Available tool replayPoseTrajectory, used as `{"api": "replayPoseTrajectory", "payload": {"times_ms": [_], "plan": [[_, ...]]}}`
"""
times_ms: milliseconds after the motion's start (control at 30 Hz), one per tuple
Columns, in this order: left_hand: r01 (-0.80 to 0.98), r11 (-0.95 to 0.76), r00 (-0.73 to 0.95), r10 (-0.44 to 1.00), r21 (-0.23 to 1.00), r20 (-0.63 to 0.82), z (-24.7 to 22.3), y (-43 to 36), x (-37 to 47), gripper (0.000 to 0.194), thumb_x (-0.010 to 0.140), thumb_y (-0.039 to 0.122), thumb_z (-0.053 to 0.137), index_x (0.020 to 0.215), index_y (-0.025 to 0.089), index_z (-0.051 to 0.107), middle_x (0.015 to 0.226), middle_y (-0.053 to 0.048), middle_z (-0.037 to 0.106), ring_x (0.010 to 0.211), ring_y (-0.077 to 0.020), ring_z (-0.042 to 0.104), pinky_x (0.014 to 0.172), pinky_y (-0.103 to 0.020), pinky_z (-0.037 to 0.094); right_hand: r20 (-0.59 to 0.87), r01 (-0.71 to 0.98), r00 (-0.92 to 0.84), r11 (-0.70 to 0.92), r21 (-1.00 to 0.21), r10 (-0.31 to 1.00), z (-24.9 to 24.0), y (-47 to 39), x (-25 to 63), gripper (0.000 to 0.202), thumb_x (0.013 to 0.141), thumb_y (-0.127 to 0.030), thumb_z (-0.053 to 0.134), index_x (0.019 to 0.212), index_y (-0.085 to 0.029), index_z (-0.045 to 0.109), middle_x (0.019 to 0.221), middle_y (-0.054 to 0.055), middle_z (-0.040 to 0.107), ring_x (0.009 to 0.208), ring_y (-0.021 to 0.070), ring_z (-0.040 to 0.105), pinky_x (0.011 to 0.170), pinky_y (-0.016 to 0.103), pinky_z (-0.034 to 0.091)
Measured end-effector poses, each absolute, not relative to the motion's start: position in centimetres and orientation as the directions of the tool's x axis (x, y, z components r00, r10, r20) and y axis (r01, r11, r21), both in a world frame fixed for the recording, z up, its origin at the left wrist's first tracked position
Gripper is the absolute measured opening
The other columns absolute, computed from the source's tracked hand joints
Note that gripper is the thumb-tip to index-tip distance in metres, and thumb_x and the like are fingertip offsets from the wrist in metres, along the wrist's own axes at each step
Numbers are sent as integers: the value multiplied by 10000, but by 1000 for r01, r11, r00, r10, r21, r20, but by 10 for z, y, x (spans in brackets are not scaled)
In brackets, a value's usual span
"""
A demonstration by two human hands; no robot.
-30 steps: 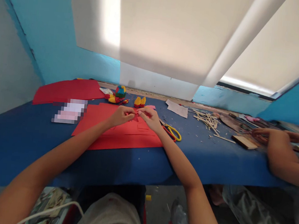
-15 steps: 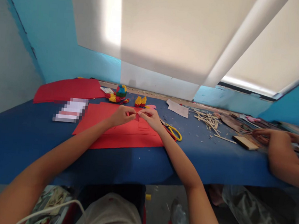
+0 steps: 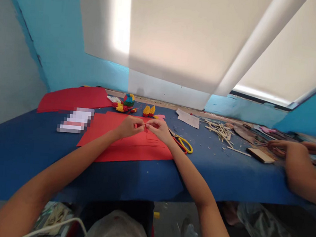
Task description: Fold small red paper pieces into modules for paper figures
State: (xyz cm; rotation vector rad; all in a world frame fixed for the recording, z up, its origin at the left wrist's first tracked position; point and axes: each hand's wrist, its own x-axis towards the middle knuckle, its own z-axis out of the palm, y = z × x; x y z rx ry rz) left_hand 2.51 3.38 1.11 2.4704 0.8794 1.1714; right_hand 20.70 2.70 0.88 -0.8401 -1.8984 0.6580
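Note:
My left hand (image 3: 131, 127) and my right hand (image 3: 157, 128) meet fingertip to fingertip above red paper sheets (image 3: 132, 154). Both are closed in a pinch on a small piece of red paper (image 3: 145, 125), mostly hidden by the fingers. Small cut red strips (image 3: 152, 137) lie on the sheets under my right hand. Scissors (image 3: 185, 145) with yellow and red handles rest beside my right wrist. Behind my hands stand small yellow and red folded-paper pieces (image 3: 149, 111) and a multicoloured folded-paper figure (image 3: 127, 103).
More red paper (image 3: 76, 98) and a blurred-out white item (image 3: 76, 120) lie to the left. On the right are a grey paper scrap (image 3: 188, 118), thin wooden sticks (image 3: 220, 132), a wooden block (image 3: 260, 155) and another person's hand (image 3: 278, 145) among clutter.
The view has shifted slightly, so the table appears a little lower. My hands keep pinching the small red paper, with fingers slightly changed. The other person's arms have moved a little.

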Motion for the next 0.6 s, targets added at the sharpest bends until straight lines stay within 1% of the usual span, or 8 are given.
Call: {"api": "replayPoseTrajectory", "payload": {"times_ms": [167, 233, 300, 400, 500, 600], "plan": [[400, -798, 487, 602, 451, 633, 12, 32, 26, 229, 739, 227, 481, 602, 152, 648, 538, 13, 621, 499, -79, 499, 495, -160, 346, 536, 325, -344, 633, -703, 771, 8, 27, 207, 153, 792, -300, 586, 734, -168, 639, 655, 10, 645, 569, 111, 542, 543, 230, 406], [400, -801, 499, 598, 446, 627, 12, 33, 26, 231, 739, 236, 484, 583, 150, 631, 527, 14, 613, 486, -78, 490, 490, -164, 341, 563, 349, -354, 664, -661, 747, 8, 26, 208, 136, 801, -274, 569, 732, -170, 624, 658, 7, 642, 584, 113, 548, 556, 229, 413], [401, -794, 500, 608, 457, 616, 13, 33, 26, 234, 739, 251, 489, 583, 144, 628, 521, 11, 609, 474, -79, 485, 487, -169, 339, 619, 393, -370, 721, -571, 693, 8, 26, 208, 115, 802, -242, 563, 723, -171, 608, 671, 7, 640, 613, 117, 560, 585, 232, 423], [409, -767, 498, 642, 495, 583, 15, 32, 25, 230, 725, 259, 495, 594, 137, 638, 520, 4, 608, 478, -87, 483, 488, -176, 341, 696, 478, -424, 796, -372, 580, 8, 24, 209, 93, 808, -218, 571, 731, -174, 600, 701, 15, 640, 667, 128, 575, 649, 244, 437], [412, -737, 526, 673, 536, 520, 17, 29, 24, 233, 712, 251, 481, 602, 134, 649, 525, 0, 604, 500, -96, 475, 484, -177, 333, 694, 531, -515, 823, -202, 503, 9, 23, 209, 107, 850, -233, 552, 783, -177, 613, 759, 37, 650, 728, 145, 585, 701, 263, 442], [410, -712, 531, 694, 569, 486, 20, 25, 23, 246, 697, 237, 450, 549, 134, 618, 497, 11, 559, 499, -91, 435, 465, -174, 302, 666, 550, -590, 831, -82, 456, 9, 21, 209, 128, 877, -230, 525, 826, -178, 631, 829, 60, 672, 773, 161, 592, 738, 288, 439]]}}
